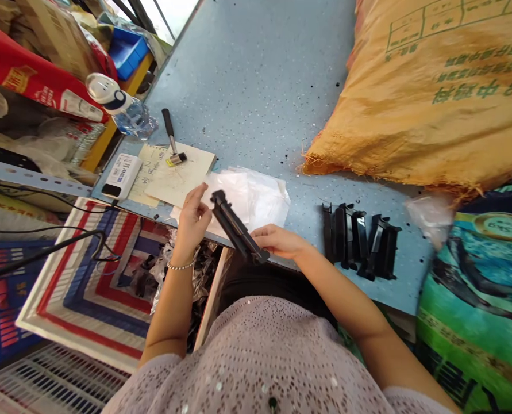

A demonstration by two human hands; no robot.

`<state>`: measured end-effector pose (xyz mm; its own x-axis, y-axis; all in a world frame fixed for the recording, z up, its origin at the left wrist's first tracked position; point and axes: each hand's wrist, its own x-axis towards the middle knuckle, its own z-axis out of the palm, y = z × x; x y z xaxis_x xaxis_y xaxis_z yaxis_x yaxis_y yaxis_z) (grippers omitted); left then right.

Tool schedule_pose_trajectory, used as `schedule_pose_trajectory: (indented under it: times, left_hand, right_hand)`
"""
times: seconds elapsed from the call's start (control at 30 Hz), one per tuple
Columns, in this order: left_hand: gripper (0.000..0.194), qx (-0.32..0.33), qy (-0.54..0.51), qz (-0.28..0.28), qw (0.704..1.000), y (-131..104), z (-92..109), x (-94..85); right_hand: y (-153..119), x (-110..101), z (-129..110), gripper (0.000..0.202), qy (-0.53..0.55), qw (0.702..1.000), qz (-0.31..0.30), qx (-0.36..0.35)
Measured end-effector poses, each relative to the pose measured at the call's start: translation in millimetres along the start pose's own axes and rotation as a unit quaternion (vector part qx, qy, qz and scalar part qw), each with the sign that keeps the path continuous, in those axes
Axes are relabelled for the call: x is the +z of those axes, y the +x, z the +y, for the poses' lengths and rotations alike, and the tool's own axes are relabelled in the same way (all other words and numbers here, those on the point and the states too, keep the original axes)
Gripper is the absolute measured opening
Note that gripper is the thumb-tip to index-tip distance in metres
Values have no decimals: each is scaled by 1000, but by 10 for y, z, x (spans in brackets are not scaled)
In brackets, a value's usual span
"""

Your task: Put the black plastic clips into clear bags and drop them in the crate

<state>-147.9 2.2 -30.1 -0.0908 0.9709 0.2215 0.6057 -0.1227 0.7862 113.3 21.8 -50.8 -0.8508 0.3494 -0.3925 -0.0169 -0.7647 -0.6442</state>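
A long black plastic part is tilted over the front edge of the table. My right hand has its fingers closed around the lower end of this part. Beside its upper end is my left hand, fingers apart and holding nothing, a small gap between thumb and part. Beneath lie several thin white plastic bags on the tabletop. To the right, several similar black parts lie side by side in a row.
A hammer rests on a cardboard sheet, near a white box-shaped device and a water bottle. A large orange sack covers the right side. Left below stands a striped plastic basket; a green sack stands right.
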Motion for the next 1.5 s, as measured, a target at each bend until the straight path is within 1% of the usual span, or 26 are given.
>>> schedule_pose_trajectory:
  times: [0.03, 0.1, 0.17, 0.23, 0.3, 0.37, 0.4, 0.5, 0.53, 0.6, 0.67, 0.73, 0.8, 0.87, 0.97, 1.0, 1.03, 1.1, 1.13, 1.23, 1.27, 1.3, 1.33, 1.4, 1.47, 1.5]
  left_hand:
    - [71, 15, 4, -12, 1000, -33, 20, -11]
    - [70, 38, 15, -45, 998, -121, 59, -25]
    - [69, 51, 14, -77, 996, -213, 79, -21]
    - [70, 51, 15, -74, 996, -278, 67, -7]
    - [73, 44, 31, -40, 998, -301, 34, 12]
    - [76, 30, 47, -15, 998, -284, 2, 32]
    - [77, 23, 47, -13, 999, -266, -9, 42]
    - [77, 3, -15, -26, 1000, -203, -30, 54]
    - [76, 1, -52, -30, 998, -185, -39, 43]
    - [76, -2, -110, -35, 993, -162, -62, -15]
    - [77, -4, -107, -27, 994, -160, -77, -111]
    - [80, 2, -35, -21, 999, -188, -56, -209]
    - [85, 25, 61, -29, 997, -247, 17, -263]
    - [89, 67, 130, -58, 988, -326, 128, -251]
    - [91, 149, 142, -118, 972, -441, 296, -160]
    - [91, 171, 132, -127, 968, -471, 342, -130]
    - [92, 186, 122, -126, 967, -497, 384, -104]
    - [93, 207, 106, -112, 966, -536, 466, -64]
    - [93, 218, 101, -116, 964, -552, 512, -49]
    - [88, 249, 107, -175, 947, -598, 680, -33]
    - [85, 254, 115, -184, 943, -615, 744, -50]
    - [81, 255, 120, -179, 942, -635, 811, -85]
    - [78, 253, 122, -166, 945, -658, 880, -140]
    - [70, 241, 114, -129, 955, -713, 1015, -306]
    - [62, 198, 112, -89, 970, -776, 1113, -521]
    - [57, 156, 115, -66, 979, -809, 1129, -635]
  right_hand:
    - [3, -6, 52, 35, 14, 999, -22, 23]
    - [68, -29, 117, 33, 50, 997, -40, 44]
    - [155, -51, 134, 30, 88, 995, -21, 35]
    - [200, -62, 124, 28, 98, 995, 21, 9]
    - [169, -59, 110, 28, 66, 997, 37, -4]
    - [82, -41, 102, 30, 26, 1000, 9, 1]
    - [36, -28, 102, 30, 17, 1000, -14, 5]
    - [-3, 19, 109, 29, 40, 996, -79, 18]
    - [40, 34, 111, 29, 53, 994, -96, 25]
    - [211, 61, 102, 26, 73, 990, -114, 35]
    - [442, 88, 66, 23, 89, 989, -108, 38]
    - [644, 130, 10, 20, 81, 994, -65, 30]
    - [745, 202, -45, 21, 24, 1000, 10, 5]
    - [727, 294, -82, 21, -44, 995, 85, -27]
    - [564, 411, -111, 27, -137, 966, 196, -93]
    - [502, 430, -119, 29, -158, 958, 215, -105]
    - [444, 437, -125, 30, -164, 956, 218, -108]
    - [347, 421, -131, 28, -142, 965, 202, -92]
    - [304, 406, -127, 25, -137, 965, 206, -87]
    - [165, 391, -82, 16, -190, 937, 265, -126]
    - [114, 409, -56, 15, -197, 935, 259, -140]
    - [64, 440, -26, 15, -184, 943, 233, -149]
    - [19, 483, 8, 16, -149, 957, 196, -151]
    - [-48, 589, 78, 18, -61, 981, 122, -139]
    - [-99, 685, 129, 15, -15, 990, 70, -125]
    - [-137, 714, 136, 14, -27, 991, 50, -125]
